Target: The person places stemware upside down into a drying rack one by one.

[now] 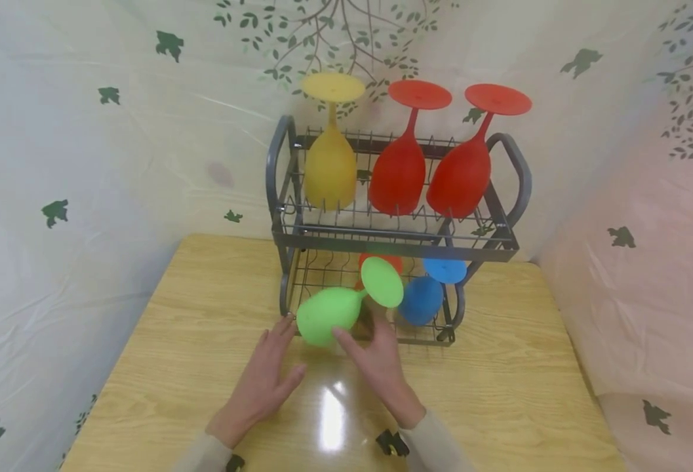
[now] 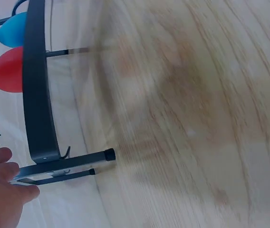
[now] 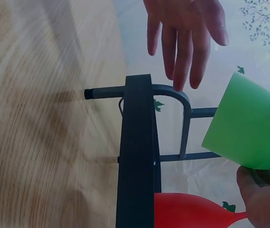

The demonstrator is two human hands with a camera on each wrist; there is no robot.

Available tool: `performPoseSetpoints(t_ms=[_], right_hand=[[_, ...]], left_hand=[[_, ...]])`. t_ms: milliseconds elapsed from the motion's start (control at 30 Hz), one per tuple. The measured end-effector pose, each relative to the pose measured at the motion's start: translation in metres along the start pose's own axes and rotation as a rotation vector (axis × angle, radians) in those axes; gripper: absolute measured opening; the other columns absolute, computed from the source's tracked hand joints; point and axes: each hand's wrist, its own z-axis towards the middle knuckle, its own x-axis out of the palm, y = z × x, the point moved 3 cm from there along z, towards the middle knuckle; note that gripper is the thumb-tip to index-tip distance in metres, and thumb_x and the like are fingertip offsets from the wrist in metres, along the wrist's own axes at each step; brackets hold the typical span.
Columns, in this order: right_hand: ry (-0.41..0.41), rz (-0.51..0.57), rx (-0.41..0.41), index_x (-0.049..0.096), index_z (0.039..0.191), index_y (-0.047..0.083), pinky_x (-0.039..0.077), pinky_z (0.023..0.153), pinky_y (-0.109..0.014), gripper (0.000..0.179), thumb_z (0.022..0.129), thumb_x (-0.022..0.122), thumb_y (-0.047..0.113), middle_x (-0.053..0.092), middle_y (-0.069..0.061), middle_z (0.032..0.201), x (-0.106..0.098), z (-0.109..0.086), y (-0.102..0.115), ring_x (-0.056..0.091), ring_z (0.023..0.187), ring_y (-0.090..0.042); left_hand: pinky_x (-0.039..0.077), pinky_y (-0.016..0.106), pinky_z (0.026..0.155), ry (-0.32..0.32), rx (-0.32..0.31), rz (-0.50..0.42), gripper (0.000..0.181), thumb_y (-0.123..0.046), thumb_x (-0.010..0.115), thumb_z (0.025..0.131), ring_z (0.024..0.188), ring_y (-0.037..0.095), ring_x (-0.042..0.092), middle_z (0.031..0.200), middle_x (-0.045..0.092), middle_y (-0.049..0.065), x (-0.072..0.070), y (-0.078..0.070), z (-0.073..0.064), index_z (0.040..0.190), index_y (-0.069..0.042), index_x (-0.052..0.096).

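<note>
A green plastic wine glass (image 1: 328, 316) lies tilted on its side in front of the dish rack's lower tier, its foot up to the right. My right hand (image 1: 379, 364) grips it, with the thumb on the bowl; other fingers are partly hidden behind the glass. The same green bowl (image 3: 249, 126) shows in the right wrist view, rim toward the rack. My left hand (image 1: 263, 380) holds nothing and has its fingers extended near the rack's front left corner. In the right wrist view, the left hand's fingers (image 3: 182, 52) point down beside the rack.
A two-tier dark wire dish rack (image 1: 393, 248) stands on the wooden table (image 1: 216, 314) against a curtain. Its upper tier holds one yellow glass (image 1: 330, 172) and two red ones (image 1: 398, 176), upside down. Below are a blue glass (image 1: 421, 301) and a red glass (image 3: 187, 211).
</note>
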Motion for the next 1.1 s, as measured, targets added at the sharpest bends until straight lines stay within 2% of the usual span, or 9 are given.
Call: performPoseSetpoints(t_ms=[133,267,467,700,867,1100], right_hand=[[0.009,-0.008,-0.01,0.048,0.15,0.012,0.055,0.101,-0.04,0.07,0.089,0.083,0.021,0.061,-0.011,0.142,0.006,0.006,-0.002,0.063,0.125,-0.03],[0.025,-0.018,-0.014,0.045,0.152,0.015,0.052,0.105,-0.044,0.073,0.09,0.082,0.025,0.059,-0.01,0.144,0.011,0.012,-0.005,0.061,0.128,-0.029],[0.048,-0.081,0.03,0.04,0.157,0.024,0.05,0.107,-0.048,0.078,0.091,0.081,0.03,0.056,-0.006,0.149,0.02,0.021,-0.014,0.059,0.131,-0.028],[0.059,-0.145,0.013,0.038,0.157,0.026,0.047,0.11,-0.047,0.081,0.089,0.082,0.02,0.05,-0.004,0.155,0.025,0.029,-0.019,0.055,0.136,-0.029],[0.08,-0.242,0.004,0.037,0.157,0.024,0.045,0.112,-0.049,0.082,0.089,0.083,0.02,0.05,-0.003,0.155,0.027,0.034,-0.023,0.052,0.138,-0.026],[0.133,-0.323,-0.03,0.035,0.159,0.021,0.042,0.114,-0.052,0.085,0.089,0.083,0.018,0.046,-0.003,0.159,0.03,0.043,-0.024,0.045,0.144,-0.025]], left_hand=[[0.024,0.07,0.117,0.01,0.024,0.104,0.073,-0.034,0.067,0.095,0.151,0.042,0.031,0.165,0.032,0.021,0.001,0.003,0.0,0.154,0.001,0.042],[0.025,0.071,0.116,0.025,0.019,0.16,0.077,-0.037,0.068,0.094,0.151,0.041,0.03,0.165,0.03,0.022,0.002,0.006,-0.002,0.154,0.002,0.04],[0.027,0.07,0.116,0.056,-0.002,0.224,0.08,-0.048,0.061,0.099,0.151,0.043,0.031,0.166,0.027,0.025,0.004,0.01,-0.007,0.154,0.005,0.039],[0.024,0.068,0.118,0.099,-0.036,0.26,0.082,-0.053,0.058,0.1,0.152,0.043,0.029,0.167,0.024,0.024,0.006,0.011,-0.01,0.155,0.005,0.039],[0.026,0.068,0.118,0.119,-0.046,0.288,0.083,-0.055,0.056,0.1,0.152,0.043,0.029,0.167,0.023,0.024,0.008,0.012,-0.011,0.154,0.005,0.04],[0.027,0.067,0.118,0.133,-0.049,0.299,0.082,-0.055,0.056,0.1,0.152,0.042,0.029,0.167,0.023,0.023,0.007,0.011,-0.011,0.154,0.006,0.041]])
